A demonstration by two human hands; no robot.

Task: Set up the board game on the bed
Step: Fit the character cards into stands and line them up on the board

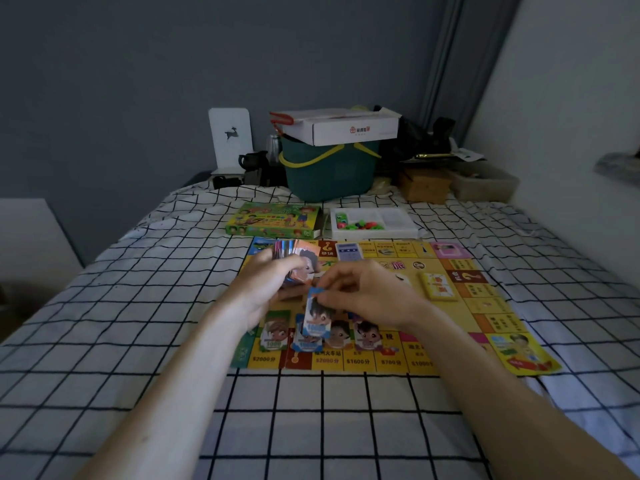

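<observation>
Pinching a thin, bendy card (317,318) by its 12 o'clock edge, the right hand (363,292) deals while the left hand (266,282) grips the slippery deck (294,258).

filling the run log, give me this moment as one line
phase: dealing play money | left hand: holds money stack | right hand: pinches blue note over board | notes in row at board's near edge

We see a home bedroom. A bed (104,306) with checked sheet fills it. Household clutter, a green basket (329,174), sits by the wall.
</observation>
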